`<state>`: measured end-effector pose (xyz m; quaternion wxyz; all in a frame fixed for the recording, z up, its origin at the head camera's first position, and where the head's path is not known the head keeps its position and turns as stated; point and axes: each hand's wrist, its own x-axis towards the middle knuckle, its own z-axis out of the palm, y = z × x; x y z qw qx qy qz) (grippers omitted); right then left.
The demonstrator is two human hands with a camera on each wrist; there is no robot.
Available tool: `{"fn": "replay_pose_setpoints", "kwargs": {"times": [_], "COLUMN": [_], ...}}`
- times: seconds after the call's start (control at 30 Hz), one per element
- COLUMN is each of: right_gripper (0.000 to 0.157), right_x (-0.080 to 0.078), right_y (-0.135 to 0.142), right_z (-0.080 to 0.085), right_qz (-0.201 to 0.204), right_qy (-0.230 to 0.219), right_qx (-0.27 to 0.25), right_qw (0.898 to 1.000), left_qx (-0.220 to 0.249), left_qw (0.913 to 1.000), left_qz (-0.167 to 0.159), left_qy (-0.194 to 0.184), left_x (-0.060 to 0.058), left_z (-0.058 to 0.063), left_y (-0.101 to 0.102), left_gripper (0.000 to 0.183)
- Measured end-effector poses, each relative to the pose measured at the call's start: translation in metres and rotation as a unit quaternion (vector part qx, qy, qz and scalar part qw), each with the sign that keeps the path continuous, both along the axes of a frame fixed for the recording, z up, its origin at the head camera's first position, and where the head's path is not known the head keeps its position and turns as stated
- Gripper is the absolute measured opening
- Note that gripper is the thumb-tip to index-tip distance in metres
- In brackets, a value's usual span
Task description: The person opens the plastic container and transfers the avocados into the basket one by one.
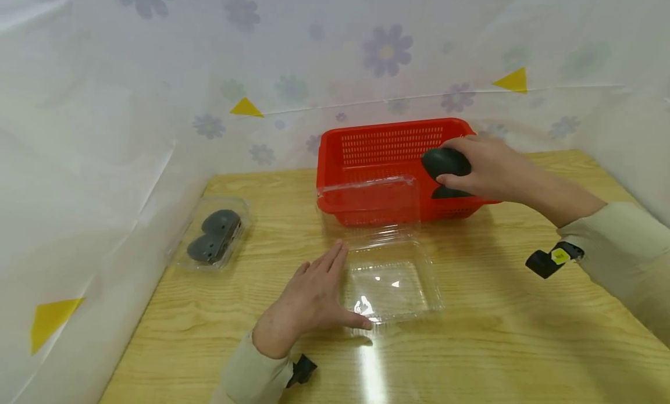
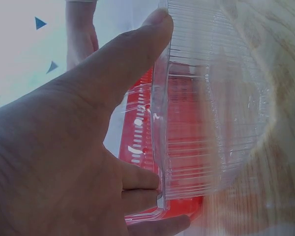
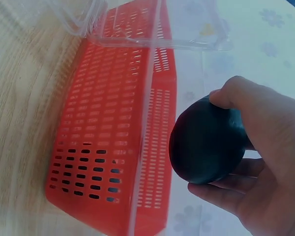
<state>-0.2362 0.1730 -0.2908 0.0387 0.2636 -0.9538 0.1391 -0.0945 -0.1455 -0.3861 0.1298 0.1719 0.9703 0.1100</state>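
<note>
My right hand [image 1: 492, 165] holds a dark green, smooth, egg-shaped avocado [image 3: 206, 140] above the right end of the red basket [image 1: 335, 203], thumb on one side and fingers on the other. Below that hand, another dark shape [image 1: 447, 192] shows inside the basket, partly hidden. An unfolded clear plastic clamshell box [image 1: 431, 276] lies in front of the basket, its lid [image 3: 160, 44] standing up against the basket's near side. With fingers and thumb spread and fairly straight, my left hand [image 1: 314, 299] touches the box's rim at its left and front; nothing lies in the box.
At the left of the wooden table [image 1: 220, 357] lies a second clear box [image 1: 246, 209] with two dark rounded things inside. Flowered white sheeting [image 1: 314, 55] rises behind and at both sides, with yellow triangles [image 1: 247, 108] on it.
</note>
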Motion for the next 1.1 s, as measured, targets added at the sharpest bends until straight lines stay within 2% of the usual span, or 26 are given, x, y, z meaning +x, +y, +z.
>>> {"fn": "replay_pose_setpoints", "kwargs": {"times": [0.3, 0.53, 0.83, 1.1], "right_gripper": [0.059, 0.057, 0.051, 0.052], "right_x": [-0.017, -0.024, -0.033, -0.038], "right_y": [-0.01, -0.012, -0.017, -0.023], "right_z": [-0.017, -0.028, -0.039, -0.041], "right_qz": [-0.007, -0.02, -0.011, -0.021], "right_qy": [-0.034, -0.078, -0.093, -0.101], "right_qx": [0.01, -0.007, -0.006, 0.015], "right_qw": [0.999, 0.997, 0.996, 0.995], "left_qx": [0.0, 0.002, 0.004, -0.003], "left_qw": [1.0, 1.0, 1.0, 1.0], "left_qz": [-0.002, 0.0, 0.003, 0.0], "left_qy": [0.0, -0.001, -0.005, 0.0], "left_x": [-0.001, -0.001, -0.002, -0.003], "left_z": [0.0, 0.001, 0.0, 0.0], "left_y": [0.001, 0.0, 0.0, 0.001], "left_gripper": [0.133, 0.134, 0.134, 0.133]}}
